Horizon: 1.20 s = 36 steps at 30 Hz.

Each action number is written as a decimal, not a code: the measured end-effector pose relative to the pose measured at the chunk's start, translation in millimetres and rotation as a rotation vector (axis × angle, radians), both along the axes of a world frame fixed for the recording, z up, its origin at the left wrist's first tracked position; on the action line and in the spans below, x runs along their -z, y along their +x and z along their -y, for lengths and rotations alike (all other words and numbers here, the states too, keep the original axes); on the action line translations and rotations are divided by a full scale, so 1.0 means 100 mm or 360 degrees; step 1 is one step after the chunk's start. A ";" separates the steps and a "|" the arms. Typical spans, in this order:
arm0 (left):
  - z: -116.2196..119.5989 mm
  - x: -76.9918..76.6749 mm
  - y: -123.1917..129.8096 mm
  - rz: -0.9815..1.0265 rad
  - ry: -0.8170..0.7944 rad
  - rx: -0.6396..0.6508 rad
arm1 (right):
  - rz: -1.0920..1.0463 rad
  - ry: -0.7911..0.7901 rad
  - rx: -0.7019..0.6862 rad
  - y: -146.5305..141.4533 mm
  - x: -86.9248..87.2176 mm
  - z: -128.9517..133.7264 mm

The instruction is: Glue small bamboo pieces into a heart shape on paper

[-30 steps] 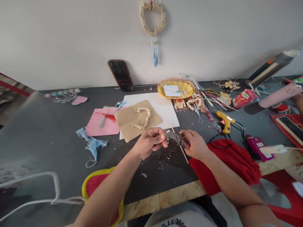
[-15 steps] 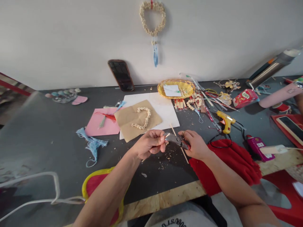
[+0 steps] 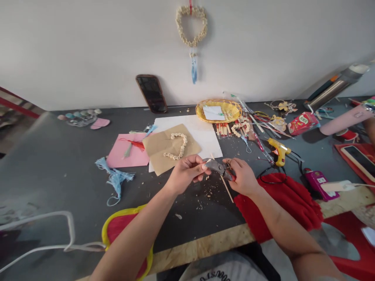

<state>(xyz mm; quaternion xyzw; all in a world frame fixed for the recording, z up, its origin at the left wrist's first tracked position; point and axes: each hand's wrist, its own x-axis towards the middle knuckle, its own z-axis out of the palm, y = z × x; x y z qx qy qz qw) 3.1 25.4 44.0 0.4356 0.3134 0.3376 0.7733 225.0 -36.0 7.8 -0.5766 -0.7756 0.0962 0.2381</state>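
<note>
My right hand [image 3: 242, 175] is wrapped round the handles of grey pliers [image 3: 215, 167], whose jaws point left. The fingers of my left hand [image 3: 189, 171] pinch a thin pale wooden stick [image 3: 209, 160], mostly hidden, at the jaws' tip. On the grey table beneath lies a longer thin stick [image 3: 227, 189], with pale wood crumbs [image 3: 208, 192] around it. Just beyond my hands, a partial heart outline of small pale pieces [image 3: 184, 145] rests on brown paper [image 3: 158, 146].
Behind are a yellow wicker basket [image 3: 202, 117] and a leaning phone [image 3: 151, 93]. A yellow glue gun [image 3: 280, 151] and red cloth [image 3: 281, 207] lie right. Blue tassels [image 3: 115, 179] lie left. A finished heart [image 3: 179, 29] hangs on the wall.
My left hand and the plier jaws have risen slightly together, bringing the jaws up at the stick. Both hands keep their grip; the camera view has shifted a little.
</note>
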 end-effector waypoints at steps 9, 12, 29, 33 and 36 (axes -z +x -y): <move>0.02 -0.01 -0.01 0.0033 -0.0125 0.0131 | -0.0002 -0.0134 -0.0109 0.02 0.00 -0.01; 0.01 0.01 -0.01 0.0069 -0.0212 0.0171 | -0.0041 -0.0125 -0.0122 0.00 -0.02 0.01; 0.01 -0.05 -0.03 0.0158 -0.0338 0.0267 | -0.0026 -0.0133 -0.0115 -0.03 0.00 0.00; 0.01 -0.05 -0.04 0.0153 -0.0367 0.0324 | -0.0014 -0.0098 -0.0148 -0.01 -0.02 0.01; 0.00 -0.04 -0.05 0.0168 -0.0377 0.0353 | -0.0037 -0.0089 -0.0157 -0.01 -0.03 0.03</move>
